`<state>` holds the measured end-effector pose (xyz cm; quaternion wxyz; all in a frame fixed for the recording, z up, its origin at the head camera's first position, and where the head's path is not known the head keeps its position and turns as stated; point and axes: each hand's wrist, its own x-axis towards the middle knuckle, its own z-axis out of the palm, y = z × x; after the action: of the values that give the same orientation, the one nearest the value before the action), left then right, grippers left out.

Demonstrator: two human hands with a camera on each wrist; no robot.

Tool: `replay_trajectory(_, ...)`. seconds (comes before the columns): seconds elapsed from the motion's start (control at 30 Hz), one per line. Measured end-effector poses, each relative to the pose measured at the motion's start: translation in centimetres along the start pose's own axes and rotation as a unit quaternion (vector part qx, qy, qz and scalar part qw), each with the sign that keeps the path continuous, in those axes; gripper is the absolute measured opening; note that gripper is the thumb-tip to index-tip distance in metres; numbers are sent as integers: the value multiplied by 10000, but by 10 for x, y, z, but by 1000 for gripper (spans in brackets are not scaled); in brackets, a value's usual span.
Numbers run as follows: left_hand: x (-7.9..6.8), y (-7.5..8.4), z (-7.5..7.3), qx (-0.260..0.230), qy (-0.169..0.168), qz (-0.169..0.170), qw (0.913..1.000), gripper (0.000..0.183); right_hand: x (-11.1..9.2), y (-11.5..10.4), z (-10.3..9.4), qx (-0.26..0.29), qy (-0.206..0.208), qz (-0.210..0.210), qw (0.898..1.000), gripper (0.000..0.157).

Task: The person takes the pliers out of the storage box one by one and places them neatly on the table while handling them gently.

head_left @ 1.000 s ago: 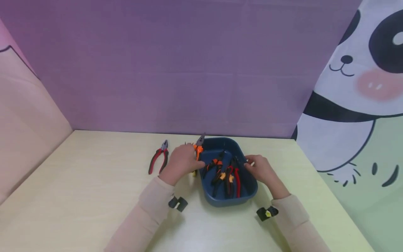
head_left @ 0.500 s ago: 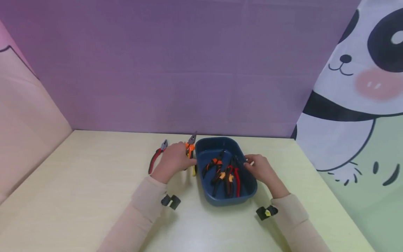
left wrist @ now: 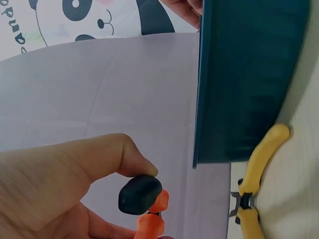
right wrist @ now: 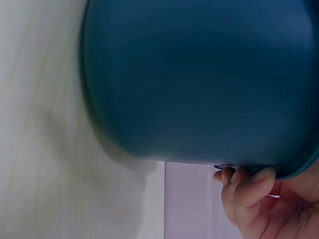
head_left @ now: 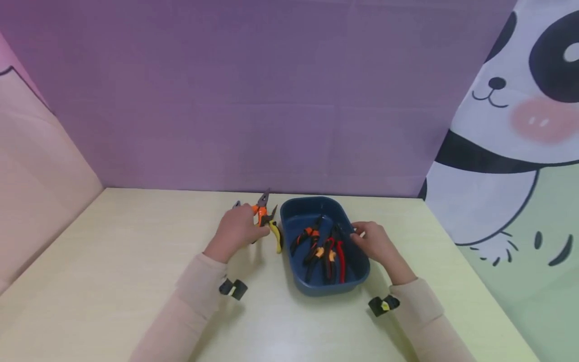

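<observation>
My left hand (head_left: 235, 229) holds orange-and-black pliers (head_left: 262, 213) by the handles, left of a blue plastic bin (head_left: 326, 290). In the left wrist view, the thumb presses a dark handle end (left wrist: 139, 195) of these pliers. My right hand (head_left: 374, 242) grips the bin's right rim, its fingers (right wrist: 249, 194) curled over the edge in the right wrist view. Yellow-handled pliers (head_left: 276, 237) lie on the table between my left hand and the bin. Behind my left hand, only the metal tip of red-and-black pliers (head_left: 236, 204) shows.
Inside the bin lie several pliers, among them orange-and-black pliers (head_left: 312, 236) and red-handled pliers (head_left: 341, 261). The pale wooden table (head_left: 135, 261) ends at a purple backdrop (head_left: 253, 125). A panda-printed sheet (head_left: 506, 130) hangs at the right.
My left hand has carried the orange pliers leftward, away from the bin's left rim. The yellow pliers are now uncovered, the red-and-black pliers mostly hidden. My right hand has stayed on the rim.
</observation>
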<state>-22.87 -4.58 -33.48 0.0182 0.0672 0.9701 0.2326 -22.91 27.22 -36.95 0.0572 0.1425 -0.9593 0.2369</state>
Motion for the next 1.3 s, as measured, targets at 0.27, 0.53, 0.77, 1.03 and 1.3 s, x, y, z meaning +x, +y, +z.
replay_trajectory(0.27,-3,-12,-4,-47,-50,24,10000,39,0,0,-2,46,-54,92,9999,29)
replay_trajectory(0.53,-3,-22,-7,67,-73,-109,9999,38,0,0,0,62,-93,160,9998,29)
replay_trajectory(0.77,-4,-34,-7,16,76,-88,9999,35,-1,0,-1,25,-115,164,9998,30)
replay_trajectory(1.03,-1,-48,-6,-10,23,-279,9996,34,-1,1,1,52,-84,110,9999,30)
replay_trajectory(1.3,-1,-55,-8,-76,-160,-608,9980,33,-1,1,0,26,-88,102,9999,29)
